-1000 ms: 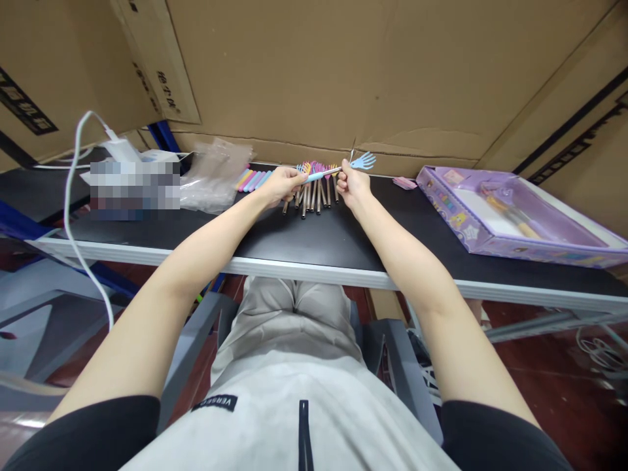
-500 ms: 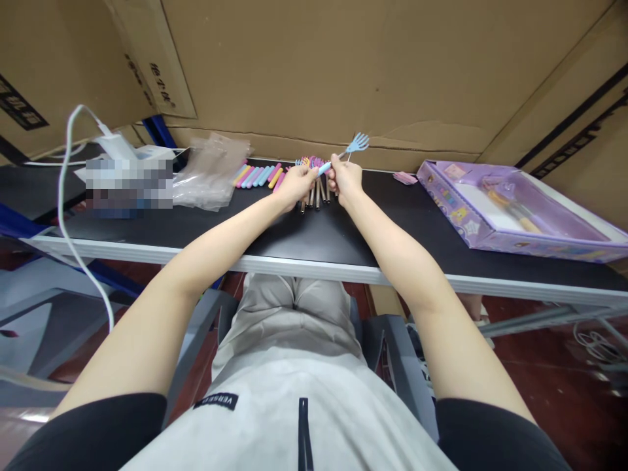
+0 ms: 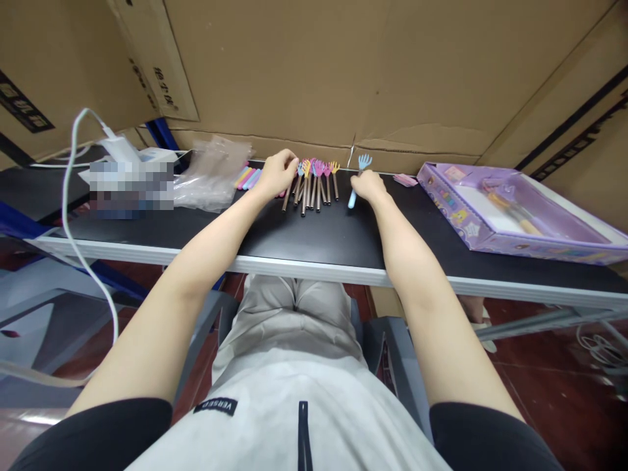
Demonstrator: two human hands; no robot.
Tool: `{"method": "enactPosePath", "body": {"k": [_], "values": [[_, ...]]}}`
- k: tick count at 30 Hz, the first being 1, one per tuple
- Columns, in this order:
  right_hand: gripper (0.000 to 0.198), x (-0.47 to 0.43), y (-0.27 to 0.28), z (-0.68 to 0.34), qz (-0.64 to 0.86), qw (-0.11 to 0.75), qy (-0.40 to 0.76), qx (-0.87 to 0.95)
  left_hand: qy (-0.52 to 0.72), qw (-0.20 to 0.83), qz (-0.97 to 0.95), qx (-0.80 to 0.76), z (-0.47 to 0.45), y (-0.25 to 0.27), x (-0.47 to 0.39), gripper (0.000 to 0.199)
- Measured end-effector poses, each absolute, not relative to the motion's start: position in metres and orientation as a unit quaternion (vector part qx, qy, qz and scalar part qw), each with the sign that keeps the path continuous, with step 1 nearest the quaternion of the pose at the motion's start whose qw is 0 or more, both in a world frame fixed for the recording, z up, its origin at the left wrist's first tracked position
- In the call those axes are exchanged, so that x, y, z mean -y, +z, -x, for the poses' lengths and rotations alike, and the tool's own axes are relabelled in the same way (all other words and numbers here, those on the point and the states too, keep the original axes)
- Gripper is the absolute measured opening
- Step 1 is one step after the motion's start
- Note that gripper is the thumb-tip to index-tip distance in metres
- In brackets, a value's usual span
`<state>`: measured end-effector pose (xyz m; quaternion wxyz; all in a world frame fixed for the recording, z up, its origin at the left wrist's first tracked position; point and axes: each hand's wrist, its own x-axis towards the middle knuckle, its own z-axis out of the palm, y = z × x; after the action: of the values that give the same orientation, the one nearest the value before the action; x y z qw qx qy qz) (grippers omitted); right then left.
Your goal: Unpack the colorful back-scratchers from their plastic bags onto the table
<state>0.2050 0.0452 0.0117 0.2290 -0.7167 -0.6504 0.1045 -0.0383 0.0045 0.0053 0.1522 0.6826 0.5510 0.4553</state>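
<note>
In my right hand (image 3: 371,186) is a back scratcher (image 3: 352,199) with a light blue claw and blue handle; its handle points toward me, low over the black table. My left hand (image 3: 280,171) has loosely bent fingers with a gap between thumb and fingertips, and nothing plainly held in it. It hovers over the row of coloured handles (image 3: 249,178), hiding part of them, and beside the left end of the scratcher rods. Those metal rods (image 3: 308,193) with blue, yellow and pink claws lie side by side between my hands.
Clear plastic bags (image 3: 210,176) lie left of the handles, with a white cable (image 3: 66,196) farther left. Pink slips (image 3: 405,180) lie right of my right hand. A purple display box (image 3: 471,222) takes up the table's right end. A cardboard wall (image 3: 304,78) stands behind.
My hands have parted. The left let go of the blue handle and moved left over the handles; the right carried the blue back scratcher right and lower, away from the rods.
</note>
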Motion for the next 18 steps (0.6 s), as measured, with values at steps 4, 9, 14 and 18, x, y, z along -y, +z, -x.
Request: {"method": "enactPosePath", "body": {"k": [4, 9, 14, 18], "values": [[0.045, -0.047, 0.005, -0.212, 0.729, 0.132, 0.073, 0.668, 0.381, 0.067, -0.704, -0.596, 0.060, -0.002, -0.015, 0.017], [0.053, -0.040, 0.008, -0.202, 0.728, 0.075, 0.053, 0.680, 0.332, 0.035, -0.701, -0.631, 0.071, -0.009, -0.027, 0.028], [0.050, -0.034, 0.011, -0.202, 0.720, 0.055, 0.028, 0.691, 0.325, 0.030, -0.690, -0.646, 0.080, -0.014, -0.033, 0.031], [0.053, -0.033, 0.013, -0.206, 0.720, 0.068, 0.022, 0.690, 0.301, 0.026, -0.692, -0.656, 0.086, -0.021, -0.040, 0.038]]}}
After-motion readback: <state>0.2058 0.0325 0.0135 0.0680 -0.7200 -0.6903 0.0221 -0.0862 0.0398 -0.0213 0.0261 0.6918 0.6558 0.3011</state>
